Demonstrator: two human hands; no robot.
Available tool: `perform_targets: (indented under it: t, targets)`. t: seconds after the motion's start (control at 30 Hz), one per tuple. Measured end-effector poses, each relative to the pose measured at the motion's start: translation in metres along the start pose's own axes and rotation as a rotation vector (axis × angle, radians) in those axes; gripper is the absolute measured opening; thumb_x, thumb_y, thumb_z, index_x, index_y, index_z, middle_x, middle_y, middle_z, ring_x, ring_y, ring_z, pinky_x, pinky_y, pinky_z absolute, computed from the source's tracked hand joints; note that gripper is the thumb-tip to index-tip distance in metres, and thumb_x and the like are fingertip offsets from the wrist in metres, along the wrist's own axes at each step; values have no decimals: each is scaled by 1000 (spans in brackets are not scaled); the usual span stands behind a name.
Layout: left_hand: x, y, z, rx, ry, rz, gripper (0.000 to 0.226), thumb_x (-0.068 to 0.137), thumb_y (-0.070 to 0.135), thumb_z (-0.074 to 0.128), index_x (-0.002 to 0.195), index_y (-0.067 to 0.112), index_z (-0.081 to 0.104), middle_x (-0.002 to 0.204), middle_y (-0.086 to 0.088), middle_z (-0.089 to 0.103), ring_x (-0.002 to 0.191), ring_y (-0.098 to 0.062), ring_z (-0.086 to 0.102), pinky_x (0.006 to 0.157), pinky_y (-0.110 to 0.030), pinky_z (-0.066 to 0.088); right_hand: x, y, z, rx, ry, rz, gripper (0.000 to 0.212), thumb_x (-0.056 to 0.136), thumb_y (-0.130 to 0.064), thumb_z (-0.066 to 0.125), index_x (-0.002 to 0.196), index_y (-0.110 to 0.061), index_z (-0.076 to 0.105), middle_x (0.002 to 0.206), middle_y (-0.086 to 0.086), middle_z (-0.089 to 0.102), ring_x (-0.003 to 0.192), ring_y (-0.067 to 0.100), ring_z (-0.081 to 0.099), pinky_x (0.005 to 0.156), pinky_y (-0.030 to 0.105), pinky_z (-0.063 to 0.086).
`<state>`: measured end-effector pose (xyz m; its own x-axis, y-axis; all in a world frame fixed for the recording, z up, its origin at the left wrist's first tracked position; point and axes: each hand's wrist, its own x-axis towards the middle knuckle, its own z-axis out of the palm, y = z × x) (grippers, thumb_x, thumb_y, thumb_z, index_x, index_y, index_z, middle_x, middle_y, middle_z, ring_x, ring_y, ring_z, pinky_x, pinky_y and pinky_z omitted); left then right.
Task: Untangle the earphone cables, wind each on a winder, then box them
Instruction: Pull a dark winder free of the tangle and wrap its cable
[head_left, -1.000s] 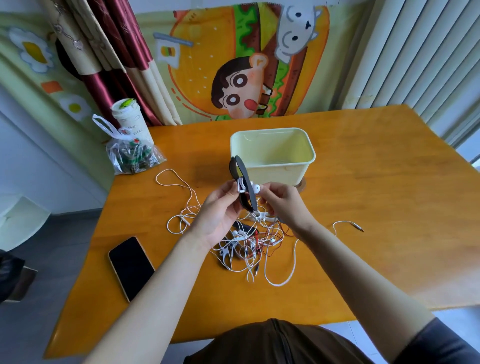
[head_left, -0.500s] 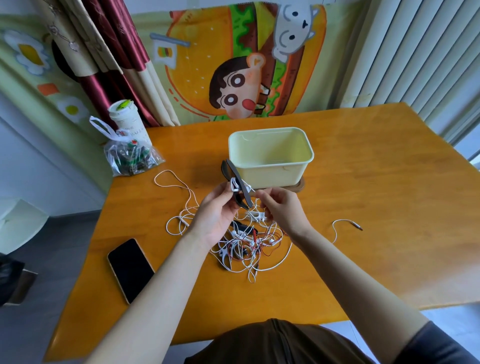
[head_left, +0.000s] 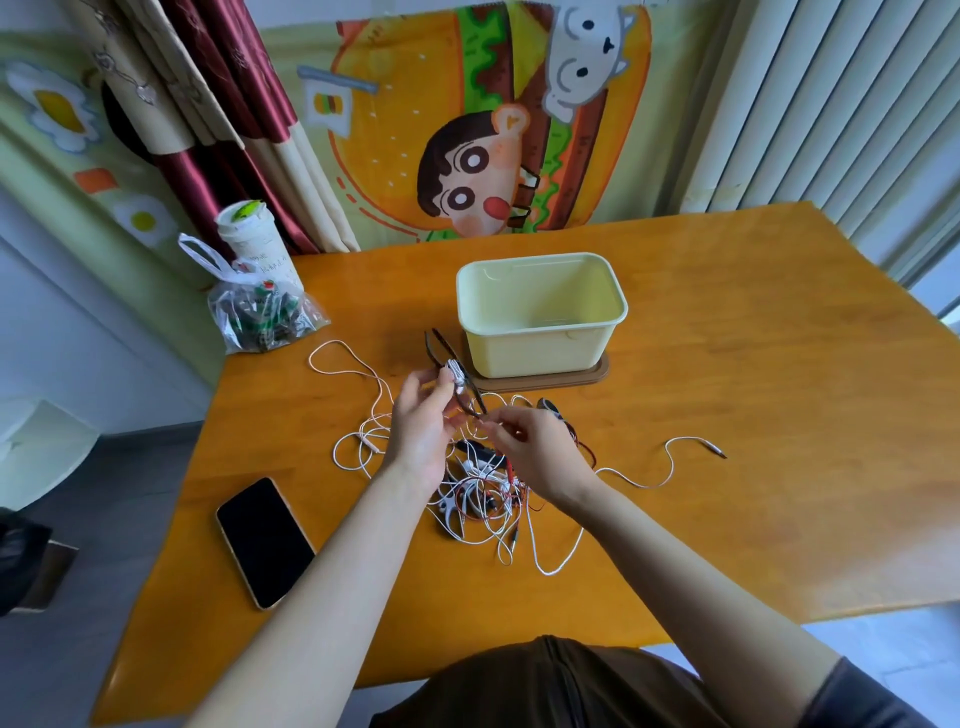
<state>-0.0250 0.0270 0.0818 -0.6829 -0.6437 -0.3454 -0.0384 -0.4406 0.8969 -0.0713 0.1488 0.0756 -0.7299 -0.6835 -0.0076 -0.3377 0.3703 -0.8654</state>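
Our left hand (head_left: 423, 436) pinches the black winder (head_left: 469, 398) at frame centre, long axis running upper left to lower right. Our right hand (head_left: 535, 452) pinches its white cable (head_left: 457, 374) near the lower end. The tangle (head_left: 483, 493) lies on the counter (head_left: 727, 364) below, box (head_left: 540, 312) above.

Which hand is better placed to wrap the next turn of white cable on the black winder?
Right. The right hand pinches the thin white earphone cable just below the flat black winder, which the left hand holds.
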Motion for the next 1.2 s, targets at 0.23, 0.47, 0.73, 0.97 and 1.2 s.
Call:
perform_targets:
  t: [0.23, 0.47, 0.73, 0.97, 1.2]
  targets:
    - [2, -7, -12, 514, 54, 227, 5, 92, 13, 59, 96, 15, 57, 86, -1, 61, 84, -18, 58, 72, -27, 48, -2, -12, -16, 17, -18, -48, 19, 94, -22, 56, 89, -9, 69, 59, -11, 51, 47, -5, 46, 45, 9, 32]
    - [-6, -8, -20, 758, -223, 218, 8, 88, 12, 65, 91, 19, 63, 88, -5, 67, 88, -24, 63, 81, -36, 51, 19, -10, -59, -79, 95, -57, 17, 90, -25, 61, 81, -13, 70, 75, -6, 66, 59, 1, 52, 53, 9, 39]
    - [-23, 5, -10, 390, -588, 74, 19, 81, 16, 63, 100, 17, 61, 94, -3, 65, 91, -12, 62, 82, -22, 49, 26, -1, -68, -21, 123, 9, 20, 89, -26, 62, 87, -9, 73, 78, -4, 67, 71, 5, 60, 58, 9, 43]
    - [-24, 15, 3, -213, -453, -56, 14, 84, 10, 52, 96, 15, 58, 91, -2, 71, 84, -14, 66, 73, -22, 54, 13, 0, -47, 217, 51, 102, 26, 92, -27, 58, 70, -19, 68, 44, -17, 53, 43, -2, 44, 46, 10, 32]
    - [-20, 11, 9, -315, -268, -70, 11, 95, 7, 46, 98, 12, 56, 90, -8, 65, 85, -18, 61, 85, -25, 49, 7, -1, -28, 190, 10, 129, 30, 96, -28, 51, 70, -22, 65, 59, -8, 56, 45, -1, 42, 48, 15, 34]
